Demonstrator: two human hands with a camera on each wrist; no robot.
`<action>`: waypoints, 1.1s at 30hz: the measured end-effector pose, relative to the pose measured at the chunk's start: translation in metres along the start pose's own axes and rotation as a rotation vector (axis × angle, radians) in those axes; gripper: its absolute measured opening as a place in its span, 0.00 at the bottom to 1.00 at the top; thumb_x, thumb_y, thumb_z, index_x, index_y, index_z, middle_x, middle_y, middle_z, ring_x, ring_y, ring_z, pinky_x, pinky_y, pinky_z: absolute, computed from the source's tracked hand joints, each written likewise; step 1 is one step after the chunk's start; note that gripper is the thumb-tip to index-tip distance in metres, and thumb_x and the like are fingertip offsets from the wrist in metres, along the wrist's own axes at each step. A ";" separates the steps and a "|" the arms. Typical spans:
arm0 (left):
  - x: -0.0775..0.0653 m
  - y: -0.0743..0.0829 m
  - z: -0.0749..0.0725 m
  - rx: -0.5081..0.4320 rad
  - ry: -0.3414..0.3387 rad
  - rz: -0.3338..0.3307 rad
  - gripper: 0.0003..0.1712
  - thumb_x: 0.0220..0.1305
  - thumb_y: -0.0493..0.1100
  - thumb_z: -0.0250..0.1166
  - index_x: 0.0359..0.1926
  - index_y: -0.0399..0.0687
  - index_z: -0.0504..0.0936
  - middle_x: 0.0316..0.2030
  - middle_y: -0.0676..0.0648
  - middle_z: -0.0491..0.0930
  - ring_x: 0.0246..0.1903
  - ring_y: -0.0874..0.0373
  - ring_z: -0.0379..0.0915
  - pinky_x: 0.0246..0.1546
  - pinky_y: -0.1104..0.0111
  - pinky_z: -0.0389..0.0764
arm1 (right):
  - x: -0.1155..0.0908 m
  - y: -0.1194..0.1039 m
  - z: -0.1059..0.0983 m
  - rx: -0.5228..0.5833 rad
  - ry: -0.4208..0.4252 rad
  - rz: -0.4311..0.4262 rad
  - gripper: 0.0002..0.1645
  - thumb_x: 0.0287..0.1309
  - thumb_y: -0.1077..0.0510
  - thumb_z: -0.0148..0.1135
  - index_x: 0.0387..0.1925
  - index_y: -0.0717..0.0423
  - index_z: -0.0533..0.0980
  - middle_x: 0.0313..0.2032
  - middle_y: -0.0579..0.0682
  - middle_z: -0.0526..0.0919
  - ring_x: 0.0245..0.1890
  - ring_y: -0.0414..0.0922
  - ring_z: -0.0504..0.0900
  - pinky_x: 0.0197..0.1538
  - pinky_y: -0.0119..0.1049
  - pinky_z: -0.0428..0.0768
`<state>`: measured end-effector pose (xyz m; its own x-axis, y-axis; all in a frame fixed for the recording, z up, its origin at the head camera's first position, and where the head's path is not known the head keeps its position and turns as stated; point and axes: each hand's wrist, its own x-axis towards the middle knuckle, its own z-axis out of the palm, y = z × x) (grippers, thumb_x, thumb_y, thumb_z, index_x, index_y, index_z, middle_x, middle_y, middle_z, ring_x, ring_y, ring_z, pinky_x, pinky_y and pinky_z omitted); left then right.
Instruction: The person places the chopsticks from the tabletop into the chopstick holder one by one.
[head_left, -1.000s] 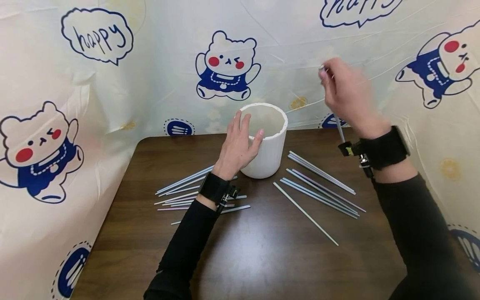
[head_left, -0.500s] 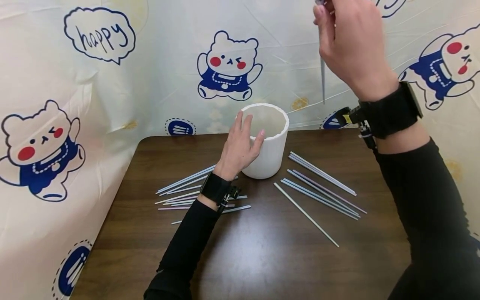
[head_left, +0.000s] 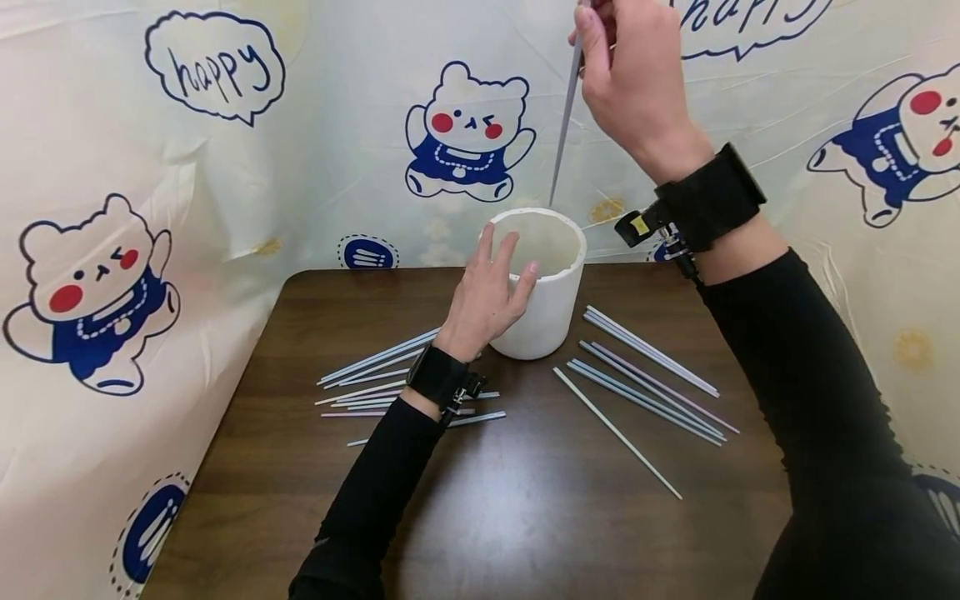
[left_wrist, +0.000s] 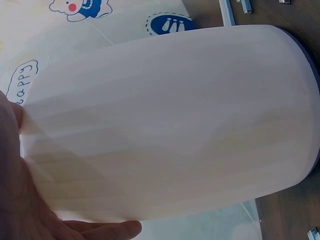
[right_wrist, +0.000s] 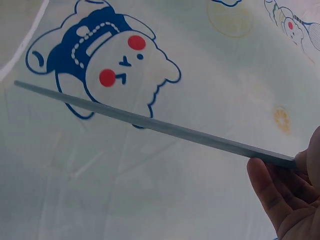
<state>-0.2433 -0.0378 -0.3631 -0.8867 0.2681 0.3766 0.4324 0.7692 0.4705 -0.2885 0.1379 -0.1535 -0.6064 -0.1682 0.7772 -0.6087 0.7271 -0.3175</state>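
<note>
A white cylindrical container (head_left: pixel 538 321) stands upright on the table, its top open. My left hand (head_left: pixel 487 304) holds it at the near left, with fingers spread over the rim and the thumb along its side. In the left wrist view the container's side (left_wrist: pixel 170 125) fills the picture, with the thumb (left_wrist: pixel 112 230) at its lower edge. Above and right of the container, my right hand (head_left: pixel 637 83) pinches one end of a thin grey-blue stick (head_left: pixel 566 125). The stick's free end points down, appearing just above the far rim. In the right wrist view the stick (right_wrist: pixel 165 127) shows along its length.
Several thin sticks (head_left: pixel 648 350) lie slanting on the table right of the container, with a paler stick (head_left: pixel 618 433) nearer. More sticks (head_left: pixel 367 387) lie at the left, partly under the left forearm. A printed cloth (head_left: pixel 337 142) hangs behind the brown table (head_left: pixel 525 517).
My right hand has risen from the right and then moved left towards the container, and the stick has swung to point downward. My left hand has stayed on the container.
</note>
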 end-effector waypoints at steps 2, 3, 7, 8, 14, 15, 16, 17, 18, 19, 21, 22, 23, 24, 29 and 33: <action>0.000 0.001 0.000 -0.001 -0.003 0.002 0.37 0.77 0.65 0.43 0.77 0.50 0.60 0.80 0.34 0.47 0.71 0.34 0.64 0.65 0.43 0.74 | -0.001 0.001 0.007 0.022 -0.025 0.005 0.22 0.79 0.53 0.44 0.59 0.66 0.73 0.48 0.60 0.84 0.34 0.23 0.66 0.50 0.18 0.74; 0.000 0.001 -0.001 0.000 -0.005 0.002 0.37 0.77 0.65 0.44 0.77 0.50 0.60 0.80 0.34 0.47 0.71 0.34 0.64 0.65 0.43 0.75 | -0.001 0.001 0.010 0.030 -0.043 0.014 0.22 0.79 0.53 0.44 0.58 0.66 0.72 0.47 0.60 0.84 0.33 0.23 0.66 0.50 0.18 0.75; 0.001 0.002 -0.002 0.004 -0.006 0.000 0.37 0.77 0.64 0.44 0.76 0.50 0.60 0.80 0.34 0.47 0.70 0.34 0.66 0.64 0.42 0.75 | -0.003 0.006 0.024 0.064 -0.106 0.062 0.21 0.79 0.53 0.44 0.58 0.67 0.70 0.46 0.59 0.83 0.32 0.25 0.69 0.52 0.21 0.78; 0.001 0.002 -0.002 0.006 -0.007 -0.001 0.37 0.77 0.64 0.43 0.76 0.51 0.61 0.80 0.34 0.47 0.70 0.34 0.66 0.63 0.42 0.76 | -0.004 0.008 0.028 0.065 -0.120 0.082 0.21 0.79 0.53 0.44 0.58 0.66 0.70 0.46 0.59 0.83 0.32 0.26 0.70 0.53 0.21 0.79; 0.001 0.002 -0.002 0.011 -0.019 -0.002 0.37 0.77 0.65 0.42 0.76 0.51 0.61 0.79 0.34 0.47 0.68 0.34 0.68 0.62 0.43 0.77 | -0.011 0.022 0.045 0.084 -0.187 0.168 0.20 0.79 0.54 0.44 0.57 0.66 0.70 0.47 0.59 0.83 0.31 0.28 0.71 0.52 0.27 0.82; 0.001 0.002 -0.002 0.013 -0.018 -0.002 0.37 0.77 0.65 0.42 0.76 0.51 0.61 0.79 0.34 0.47 0.67 0.33 0.69 0.61 0.43 0.78 | -0.012 0.024 0.048 0.089 -0.197 0.177 0.20 0.79 0.54 0.44 0.57 0.66 0.70 0.47 0.59 0.83 0.31 0.29 0.72 0.51 0.27 0.82; 0.001 0.002 -0.002 0.015 -0.016 -0.001 0.36 0.77 0.65 0.42 0.75 0.51 0.61 0.79 0.34 0.48 0.67 0.33 0.69 0.61 0.43 0.78 | -0.014 0.026 0.050 0.089 -0.203 0.179 0.20 0.79 0.54 0.44 0.57 0.66 0.70 0.47 0.59 0.83 0.31 0.30 0.72 0.50 0.27 0.82; 0.000 0.001 -0.002 0.019 -0.015 -0.002 0.36 0.77 0.65 0.42 0.75 0.51 0.61 0.79 0.34 0.48 0.67 0.33 0.69 0.61 0.43 0.78 | -0.015 0.027 0.052 0.089 -0.210 0.182 0.20 0.79 0.53 0.44 0.57 0.65 0.70 0.47 0.59 0.83 0.32 0.31 0.73 0.50 0.27 0.82; 0.000 0.001 -0.002 0.022 -0.013 -0.002 0.36 0.77 0.65 0.42 0.75 0.51 0.61 0.79 0.34 0.48 0.67 0.33 0.69 0.61 0.43 0.78 | -0.016 0.029 0.054 0.089 -0.213 0.180 0.20 0.79 0.54 0.44 0.57 0.66 0.70 0.46 0.59 0.83 0.32 0.33 0.73 0.49 0.27 0.81; 0.000 0.001 -0.002 0.023 -0.010 -0.001 0.36 0.77 0.65 0.42 0.75 0.51 0.61 0.79 0.33 0.48 0.67 0.34 0.69 0.61 0.43 0.78 | -0.017 0.030 0.056 0.087 -0.217 0.180 0.20 0.79 0.54 0.44 0.56 0.66 0.70 0.46 0.59 0.83 0.33 0.34 0.73 0.48 0.28 0.81; 0.000 0.001 -0.002 0.028 -0.008 0.001 0.35 0.77 0.64 0.42 0.75 0.51 0.61 0.79 0.33 0.48 0.67 0.34 0.70 0.61 0.43 0.78 | -0.019 0.033 0.059 0.079 -0.224 0.182 0.20 0.79 0.54 0.44 0.56 0.66 0.71 0.46 0.60 0.83 0.35 0.38 0.74 0.48 0.29 0.80; 0.000 0.001 -0.002 0.029 -0.008 0.002 0.35 0.77 0.64 0.42 0.75 0.51 0.61 0.79 0.33 0.48 0.67 0.34 0.70 0.61 0.44 0.78 | -0.020 0.034 0.061 0.071 -0.226 0.183 0.19 0.79 0.54 0.44 0.56 0.66 0.71 0.46 0.60 0.83 0.36 0.39 0.74 0.47 0.30 0.79; 0.000 0.001 -0.002 0.028 -0.008 0.004 0.35 0.77 0.64 0.42 0.75 0.51 0.62 0.79 0.33 0.48 0.66 0.34 0.70 0.62 0.44 0.78 | -0.022 0.036 0.063 0.068 -0.230 0.186 0.19 0.79 0.54 0.43 0.56 0.66 0.71 0.46 0.60 0.83 0.36 0.41 0.75 0.47 0.31 0.79; 0.000 0.001 -0.002 0.027 -0.007 0.006 0.35 0.77 0.64 0.42 0.75 0.50 0.62 0.79 0.33 0.48 0.66 0.34 0.70 0.62 0.44 0.78 | -0.023 0.037 0.065 0.068 -0.230 0.186 0.19 0.79 0.55 0.44 0.56 0.66 0.71 0.46 0.61 0.83 0.37 0.42 0.75 0.47 0.32 0.79; -0.001 0.001 -0.002 0.026 -0.006 0.010 0.35 0.77 0.64 0.42 0.75 0.50 0.62 0.79 0.33 0.49 0.64 0.34 0.72 0.61 0.45 0.79 | -0.031 0.044 0.076 0.072 -0.236 0.171 0.18 0.78 0.56 0.45 0.54 0.68 0.71 0.44 0.64 0.83 0.37 0.49 0.78 0.46 0.35 0.77; -0.001 0.001 -0.003 0.031 -0.002 0.012 0.35 0.77 0.63 0.43 0.74 0.50 0.63 0.79 0.32 0.49 0.64 0.34 0.72 0.60 0.45 0.79 | -0.037 0.048 0.084 0.082 -0.240 0.166 0.17 0.78 0.58 0.46 0.53 0.69 0.72 0.44 0.65 0.83 0.38 0.53 0.80 0.45 0.39 0.78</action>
<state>-0.2417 -0.0390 -0.3605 -0.8821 0.2784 0.3801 0.4374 0.7835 0.4414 -0.3384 0.1230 -0.2427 -0.7985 -0.2112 0.5637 -0.5247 0.7034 -0.4796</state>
